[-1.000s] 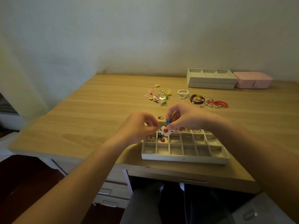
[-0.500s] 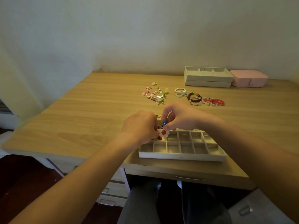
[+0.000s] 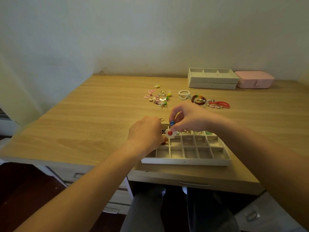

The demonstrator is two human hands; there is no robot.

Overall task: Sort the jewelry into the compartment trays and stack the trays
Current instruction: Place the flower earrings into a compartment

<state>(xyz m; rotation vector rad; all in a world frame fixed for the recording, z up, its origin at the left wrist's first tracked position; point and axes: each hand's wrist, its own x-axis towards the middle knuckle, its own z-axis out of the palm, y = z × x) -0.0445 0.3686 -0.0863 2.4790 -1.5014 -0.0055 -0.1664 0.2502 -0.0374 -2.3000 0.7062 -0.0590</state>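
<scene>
Fingers (image 3: 173, 113) of right hand (image 3: 189, 118) pinch flower earring (image 3: 170, 133) over tray (image 3: 184, 162).

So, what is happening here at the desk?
A person is sorting jewelry. The right hand pinches a flower earring with a blue bead above the compartment tray, and the left hand is beside it, at the tray's left part; whether it holds anything is hidden. Small pieces and bracelets lie further back on the desk, unsorted. Two stacked trays and a pink box stand at the wall.

Curled left hand (image 3: 145, 132) meets right hand (image 3: 189, 119) (fingertips pinching).
</scene>
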